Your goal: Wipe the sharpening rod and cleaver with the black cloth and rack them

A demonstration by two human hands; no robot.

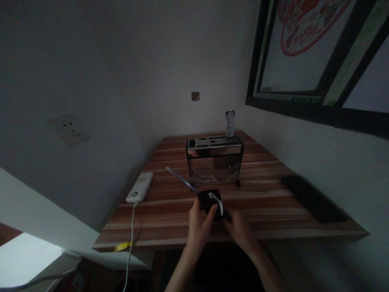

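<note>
Above the table's near edge, my left hand is closed on a small black object, its thumb pressed on the front. A white cord or strip curls over the black surface. From its upper left side a thin, pale, straw-like stick points up and left. My right hand is closed at the object's lower right corner, with the fingertips partly hidden. The black object's exact kind is not clear in this dim light. Just beyond stands a rack with a slotted metal top and clear sides.
A foil-like cylinder rises behind the rack's right end. On the left of the wood-grain table lies a white power bank with a white cable hanging over the edge. A flat black object lies at right, along the wall.
</note>
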